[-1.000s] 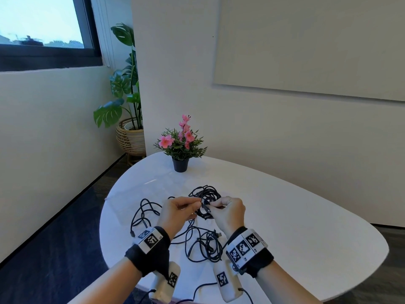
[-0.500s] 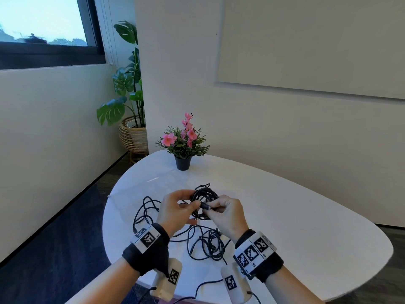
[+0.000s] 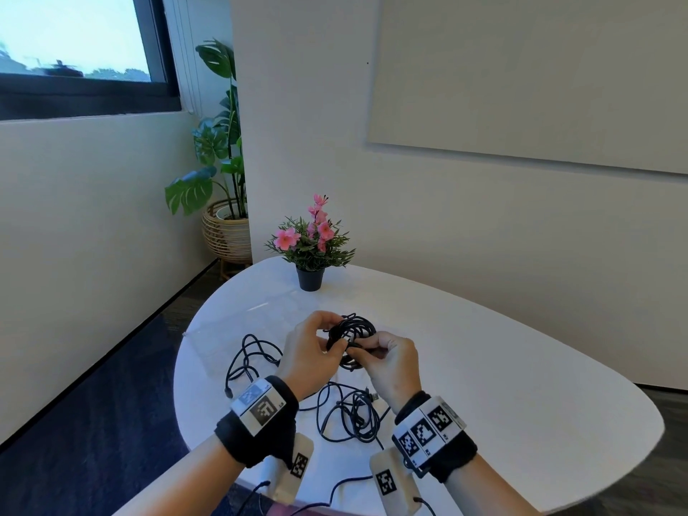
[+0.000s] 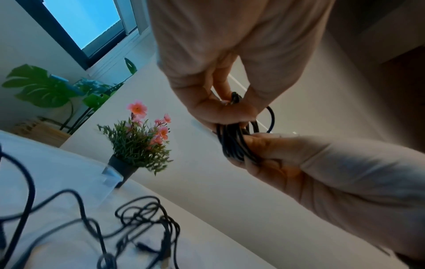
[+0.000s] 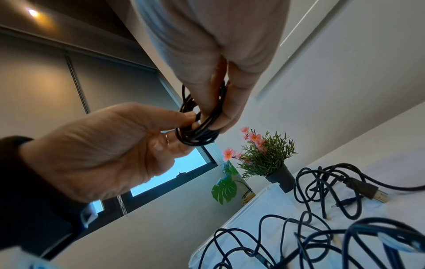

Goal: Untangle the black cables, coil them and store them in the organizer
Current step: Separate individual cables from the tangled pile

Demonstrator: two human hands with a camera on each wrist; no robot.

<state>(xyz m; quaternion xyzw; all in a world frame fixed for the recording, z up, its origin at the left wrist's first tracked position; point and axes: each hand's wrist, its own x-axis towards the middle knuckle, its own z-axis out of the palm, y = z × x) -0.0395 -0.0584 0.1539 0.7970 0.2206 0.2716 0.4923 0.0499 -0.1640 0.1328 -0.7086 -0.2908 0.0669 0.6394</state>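
Note:
A small coil of black cable (image 3: 353, 327) is held above the white table (image 3: 521, 385) between both hands. My left hand (image 3: 327, 340) curls round the coil's left side; its fingers (image 4: 220, 112) also pinch a plug end. My right hand (image 3: 366, 350) grips the bundled strands from the right, its fingers (image 5: 220, 116) closed round them. Loose tangled black cables (image 3: 350, 415) lie on the table under my wrists, with another loop (image 3: 253, 353) to the left. A clear plastic box (image 5: 264, 196) stands by the flower pot, faint in the head view.
A small black pot of pink flowers (image 3: 311, 255) stands at the table's far edge. A USB plug (image 5: 365, 189) lies among the loose cables. A large potted plant (image 3: 223, 173) is on the floor in the corner. White wall runs behind the table.
Both hands have stayed on the coil. My left fingers have curled further round it, and my right hand has drawn the cable end in against the bundle.

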